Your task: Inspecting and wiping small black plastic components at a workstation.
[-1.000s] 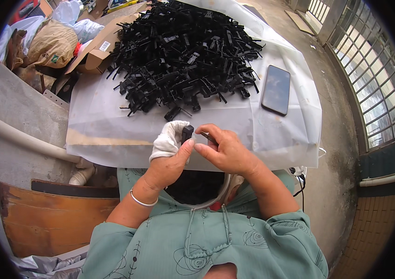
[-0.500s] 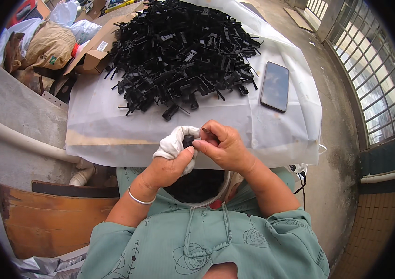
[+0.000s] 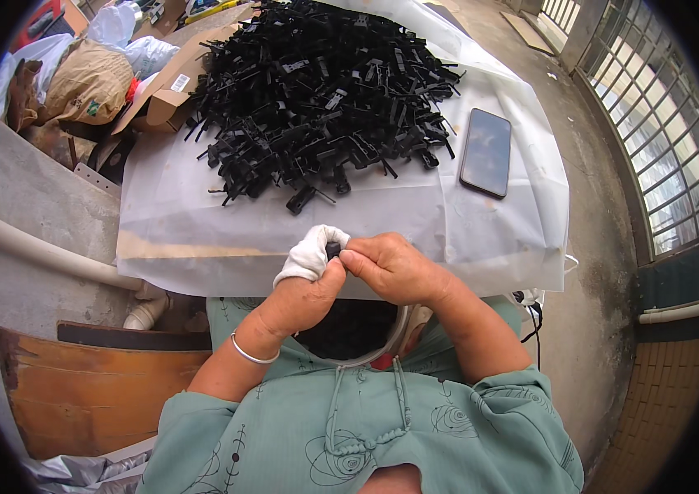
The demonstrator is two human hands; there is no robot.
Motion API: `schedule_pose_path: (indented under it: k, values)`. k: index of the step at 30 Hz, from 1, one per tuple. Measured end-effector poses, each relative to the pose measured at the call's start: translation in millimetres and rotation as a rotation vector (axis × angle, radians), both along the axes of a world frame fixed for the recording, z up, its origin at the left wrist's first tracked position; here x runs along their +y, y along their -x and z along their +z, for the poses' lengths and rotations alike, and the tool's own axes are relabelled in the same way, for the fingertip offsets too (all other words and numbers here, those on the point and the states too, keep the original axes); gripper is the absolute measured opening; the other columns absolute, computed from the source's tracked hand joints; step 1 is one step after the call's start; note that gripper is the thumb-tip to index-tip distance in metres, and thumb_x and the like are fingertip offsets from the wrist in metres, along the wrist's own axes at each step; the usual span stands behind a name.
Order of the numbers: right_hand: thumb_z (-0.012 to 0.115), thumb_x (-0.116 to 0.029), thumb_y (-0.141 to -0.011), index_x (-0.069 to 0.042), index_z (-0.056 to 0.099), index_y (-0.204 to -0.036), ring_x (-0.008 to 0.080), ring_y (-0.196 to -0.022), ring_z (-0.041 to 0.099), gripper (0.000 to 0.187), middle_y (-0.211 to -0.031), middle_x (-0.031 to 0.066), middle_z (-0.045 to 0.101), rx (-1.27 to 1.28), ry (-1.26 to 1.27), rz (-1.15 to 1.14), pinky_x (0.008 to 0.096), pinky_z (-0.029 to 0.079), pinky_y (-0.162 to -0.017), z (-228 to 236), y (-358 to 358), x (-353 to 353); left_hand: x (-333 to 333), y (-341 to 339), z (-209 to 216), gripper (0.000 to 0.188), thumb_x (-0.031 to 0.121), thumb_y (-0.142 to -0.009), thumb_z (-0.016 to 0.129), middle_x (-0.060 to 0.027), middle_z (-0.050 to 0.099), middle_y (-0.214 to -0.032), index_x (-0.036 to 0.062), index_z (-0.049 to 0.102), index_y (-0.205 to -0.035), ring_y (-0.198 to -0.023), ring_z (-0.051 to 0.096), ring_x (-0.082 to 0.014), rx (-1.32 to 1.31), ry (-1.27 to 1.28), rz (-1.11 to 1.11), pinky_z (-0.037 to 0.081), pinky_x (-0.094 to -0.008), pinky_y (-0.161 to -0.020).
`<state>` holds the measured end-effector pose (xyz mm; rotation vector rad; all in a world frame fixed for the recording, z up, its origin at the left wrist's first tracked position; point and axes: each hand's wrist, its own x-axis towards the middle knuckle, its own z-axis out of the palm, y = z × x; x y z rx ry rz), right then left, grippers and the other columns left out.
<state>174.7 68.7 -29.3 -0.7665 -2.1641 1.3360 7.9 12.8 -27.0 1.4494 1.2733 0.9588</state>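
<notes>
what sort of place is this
Probably a makeshift hand-work spot in a yard or passage: a heap of small black parts lies on a table covered with a whitish sheet, a bare concrete floor runs past it, and a metal grille stands at the right.

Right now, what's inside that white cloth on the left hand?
A small black piece peeks out of the white cloth on the left hand, with the right hand at its edge. The cloth and hands hide the rest, so its whole shape can't be seen.
</notes>
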Motion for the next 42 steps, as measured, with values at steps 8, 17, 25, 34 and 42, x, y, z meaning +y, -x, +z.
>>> schedule_pose_path:
  k: [8,17,25,34,42]
  values:
    - [0.046,-0.02,-0.091,0.001,0.057,-0.081,0.0394,-0.068,0.054,0.026,-0.072,0.0213,0.058,0.008,0.003,-0.059,0.0422,0.044,-0.063,-3.6,10.1,-9.6,-5.1,6.9,9.5,0.029,0.014,-0.085,0.051,-0.0203,0.058,-0.087,-0.0019,0.048,-0.109,-0.078,0.057,-0.0339,0.329,-0.173,-0.051,0.046,-0.0357,-0.073]
    - [0.053,-0.018,-0.09,0.0,0.052,-0.076,0.0247,-0.053,0.046,0.024,-0.06,0.0134,0.051,0.03,-0.16,-0.195,0.0341,0.041,-0.053,-1.8,0.3,-1.9,41.2,43.6,1.6,0.04,0.024,-0.085,0.059,-0.0183,0.062,-0.097,0.0,0.053,-0.116,-0.089,0.06,-0.0319,0.884,-0.518,0.195,0.047,-0.0346,-0.079]
    - [0.064,-0.009,-0.079,-0.004,0.056,-0.081,0.0272,-0.057,0.056,0.009,-0.068,0.0104,0.058,0.029,-0.587,-0.322,0.035,0.045,-0.052,-9.5,-0.4,-0.8,40.1,30.0,-12.5,0.033,0.007,-0.077,0.058,-0.014,0.061,-0.095,0.0022,0.055,-0.11,-0.088,0.06,-0.0289,0.749,-0.48,0.281,0.048,-0.033,-0.079]
    - [0.065,-0.008,-0.078,-0.005,0.056,-0.084,0.0263,-0.057,0.057,0.012,-0.07,0.009,0.058,-0.022,-0.614,-0.316,0.0342,0.046,-0.051,-14.2,-2.7,4.4,51.1,24.5,-16.4,0.023,0.013,-0.081,0.062,-0.0133,0.063,-0.09,0.002,0.062,-0.101,-0.084,0.06,-0.0275,0.976,-0.682,0.211,0.048,-0.032,-0.074]
    - [0.067,-0.01,-0.077,-0.006,0.058,-0.087,0.0255,-0.058,0.058,0.015,-0.073,0.0089,0.059,-0.037,-0.712,-0.33,0.0342,0.046,-0.052,-8.3,-1.7,1.5,15.7,13.5,12.3,0.024,0.021,-0.092,0.054,-0.004,0.06,-0.069,0.0001,0.058,-0.104,-0.051,0.051,-0.0098,-0.019,-0.078,0.273,0.041,-0.0221,-0.048]
